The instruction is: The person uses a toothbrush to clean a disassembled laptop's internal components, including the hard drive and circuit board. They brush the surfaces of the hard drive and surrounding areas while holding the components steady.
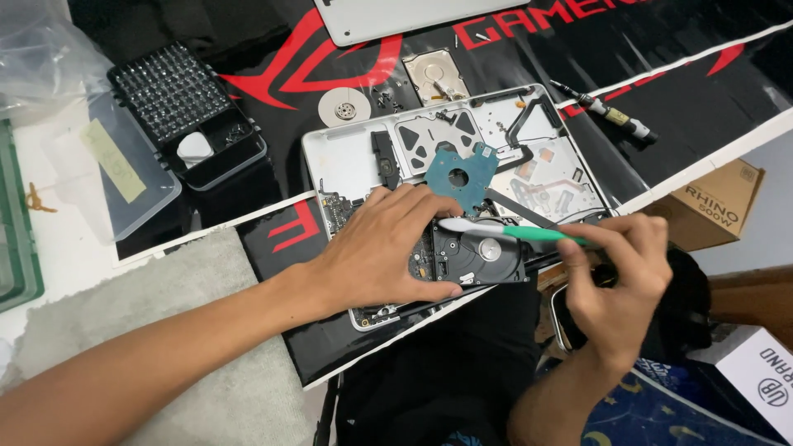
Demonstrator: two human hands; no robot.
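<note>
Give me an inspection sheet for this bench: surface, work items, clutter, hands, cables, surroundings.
Surface: black mat with red graphics over a white table; grey cloth at the near left.
Work items: opened black hard drive lying on an opened silver laptop chassis; teal circuit board resting just behind the drive.
Clutter: screwdriver bit case, loose shiny disc platter, a second opened drive, screwdriver, scattered screws.
Hands: left hand pressed on the drive's left side; right hand holds a green-handled toothbrush, bristles over the drive.
Cables: black flat ribbon cable inside the chassis.
Surroundings: cardboard box, white box, clear plastic bag.
</note>
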